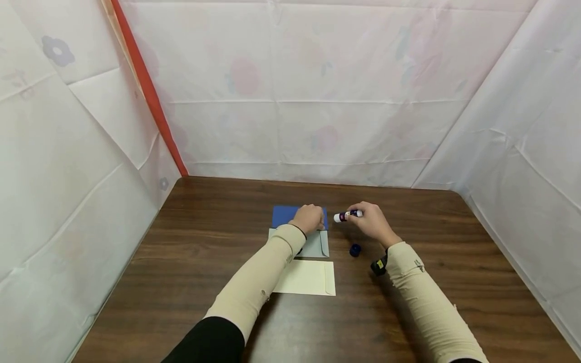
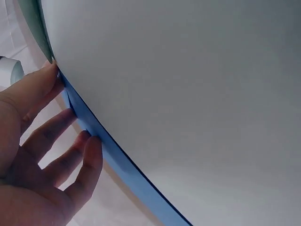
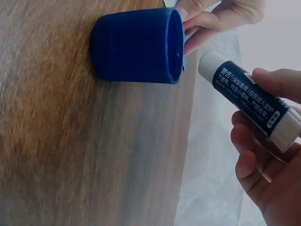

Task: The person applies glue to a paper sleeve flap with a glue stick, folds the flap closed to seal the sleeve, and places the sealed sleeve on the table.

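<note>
A light grey-blue envelope [image 1: 314, 246] lies on the table, its dark blue flap [image 1: 282, 216] spread out at the far side. My left hand [image 1: 309, 219] is at its right part; in the left wrist view thumb and forefinger pinch the edge of the envelope [image 2: 188, 94], the other fingers touching the blue strip. My right hand [image 1: 369, 222] holds a glue stick [image 1: 342, 216] between thumb and fingers, its white uncapped end pointing left toward the envelope. Below it, the dark blue cap [image 1: 355, 250] stands on the table, its opening showing in the right wrist view.
A cream envelope [image 1: 313, 277] lies nearer the body, partly covered by the left sleeve [image 1: 258, 282]. A black wrist camera [image 1: 378, 265] sits on the right wrist. White patterned sheets [image 1: 295, 101] hang around the brown wooden table [image 1: 195, 242], with a red strip [image 1: 152, 96] at left.
</note>
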Tool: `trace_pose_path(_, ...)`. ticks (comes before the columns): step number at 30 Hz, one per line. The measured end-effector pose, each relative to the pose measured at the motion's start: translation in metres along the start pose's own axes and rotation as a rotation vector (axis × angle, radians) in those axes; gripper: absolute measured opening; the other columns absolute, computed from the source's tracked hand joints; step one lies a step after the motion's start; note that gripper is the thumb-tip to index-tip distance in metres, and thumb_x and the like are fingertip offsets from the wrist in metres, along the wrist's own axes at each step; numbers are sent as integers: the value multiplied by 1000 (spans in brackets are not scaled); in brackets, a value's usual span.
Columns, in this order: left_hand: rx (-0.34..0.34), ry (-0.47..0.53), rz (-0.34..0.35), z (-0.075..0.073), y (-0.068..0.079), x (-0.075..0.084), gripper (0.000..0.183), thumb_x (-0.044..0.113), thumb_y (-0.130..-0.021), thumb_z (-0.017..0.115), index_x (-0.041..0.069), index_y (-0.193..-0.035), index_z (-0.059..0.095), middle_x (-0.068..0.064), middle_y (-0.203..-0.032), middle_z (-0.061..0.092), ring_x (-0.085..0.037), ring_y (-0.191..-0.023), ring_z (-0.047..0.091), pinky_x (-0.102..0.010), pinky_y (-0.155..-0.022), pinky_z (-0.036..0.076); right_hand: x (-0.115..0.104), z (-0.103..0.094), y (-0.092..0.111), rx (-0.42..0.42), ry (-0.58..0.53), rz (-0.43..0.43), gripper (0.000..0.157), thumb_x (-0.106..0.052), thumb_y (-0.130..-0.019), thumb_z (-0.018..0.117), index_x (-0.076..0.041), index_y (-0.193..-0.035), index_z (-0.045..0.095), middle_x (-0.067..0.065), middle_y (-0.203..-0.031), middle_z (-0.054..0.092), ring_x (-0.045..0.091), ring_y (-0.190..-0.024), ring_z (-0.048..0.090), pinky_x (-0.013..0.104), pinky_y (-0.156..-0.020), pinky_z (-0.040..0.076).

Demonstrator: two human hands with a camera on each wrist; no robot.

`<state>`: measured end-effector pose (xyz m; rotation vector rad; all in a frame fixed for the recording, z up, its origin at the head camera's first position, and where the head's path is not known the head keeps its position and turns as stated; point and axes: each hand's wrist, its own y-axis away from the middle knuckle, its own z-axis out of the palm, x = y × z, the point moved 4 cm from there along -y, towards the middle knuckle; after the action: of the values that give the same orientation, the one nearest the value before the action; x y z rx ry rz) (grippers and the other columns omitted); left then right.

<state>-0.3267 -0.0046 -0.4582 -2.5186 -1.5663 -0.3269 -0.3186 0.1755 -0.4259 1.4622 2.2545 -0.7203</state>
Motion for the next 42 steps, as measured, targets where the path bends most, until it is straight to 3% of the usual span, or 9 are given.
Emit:
trace_pose_path(7,3,68,-26,3,1,0,34,22,-89,72,16,-59,56,6,-60,50,-8,-57,43,-21,-54,34,1,-2,1,14,-1,13,19,-18,-86,74,-3,-99,74,15,-97,70,22,-77,60,31,-66,47)
trace_pose_path(12,17,91,-48,4,0,1,31,19,-91,70,15,-62,59,3,-64,58,-11,-60,50,-23,-56,39,2,0,1,6,-6,10,19,-18,-86,74,-3,-99,74,16,-98,70,22,-79,61,32,-67,47)
trace_pose_path(17,-19,19,-68,6,-1,3,12,24,-92,69,13,-95,71,-2,-100,69,-18,-93,62,-31,-77,53,3,1,3,0,-6,28,19,-17,-86,74,-4,-100,74,15,-99,70,21,-79,61,31,-67,48)
trace_pose_path(21,-83,-68,-75,8,-1,4,41,31,-95,64,14,-132,61,-2,-131,59,-21,-121,53,-36,-97,50,4,0,4,1,3,35,20,-18,-86,74,-4,-100,74,15,-99,70,22,-79,60,31,-67,47)
trace_pose_path(24,-130,-107,-72,8,0,5,47,32,-98,58,16,-141,52,-2,-138,52,-22,-127,47,-40,-99,49,5,-1,4,0,1,35,21,-18,-87,73,-3,-101,74,16,-100,70,22,-79,60,32,-67,47)
trace_pose_path(33,-185,-49,-73,4,6,4,43,28,-101,53,17,-142,52,-3,-156,38,-28,-140,36,-54,-104,44,4,1,6,-2,-13,35,20,-17,-86,74,-3,-101,74,15,-100,70,23,-82,62,34,-70,48)
trace_pose_path(38,-175,-76,-46,7,4,0,44,30,-100,54,19,-142,52,-3,-156,37,-28,-139,39,-51,-102,46,4,0,6,3,-9,25,19,-17,-86,74,-3,-99,74,15,-97,70,23,-80,61,33,-69,47)
trace_pose_path(40,-136,-90,-24,9,2,-1,36,30,-99,56,16,-131,63,-3,-151,46,-28,-132,47,-44,-98,50,5,0,6,4,-7,24,19,-17,-86,74,-4,-99,74,15,-97,70,22,-80,61,33,-69,47)
trace_pose_path(42,-91,-53,1,8,0,-1,22,26,-97,60,10,-97,74,-5,-117,69,-21,-101,60,-29,-79,52,5,-1,5,6,-3,22,19,-18,-86,74,-4,-99,74,15,-97,71,23,-80,61,33,-69,47)
